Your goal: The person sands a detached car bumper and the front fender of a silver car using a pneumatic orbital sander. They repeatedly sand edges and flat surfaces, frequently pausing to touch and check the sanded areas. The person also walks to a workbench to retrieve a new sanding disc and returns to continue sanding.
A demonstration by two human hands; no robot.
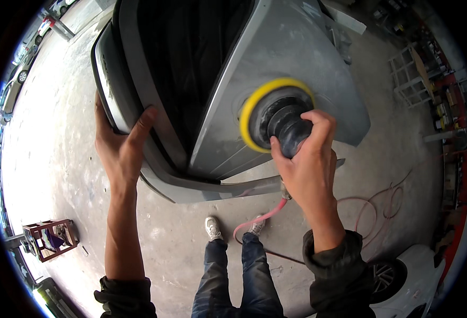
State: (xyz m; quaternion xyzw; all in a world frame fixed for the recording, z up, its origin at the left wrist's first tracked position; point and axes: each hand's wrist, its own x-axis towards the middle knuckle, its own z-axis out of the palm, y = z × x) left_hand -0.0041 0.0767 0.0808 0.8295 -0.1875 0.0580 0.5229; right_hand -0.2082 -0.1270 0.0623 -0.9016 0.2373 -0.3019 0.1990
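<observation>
Right hand (pixel 314 164) holds the sander (pixel 284 117), long axis slanting up-left toward panel (pixel 291 53).

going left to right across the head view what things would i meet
Dark red metal-framed stand → left hand → left sneaker → yellow-edged disc sander → spoked car wheel

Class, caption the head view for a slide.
Left hand grips a grey car panel; right hand holds a round sander at its surface.

Matt door panel (pixel 281 50), smooth plastic-looking sander (pixel 282 115)
</observation>
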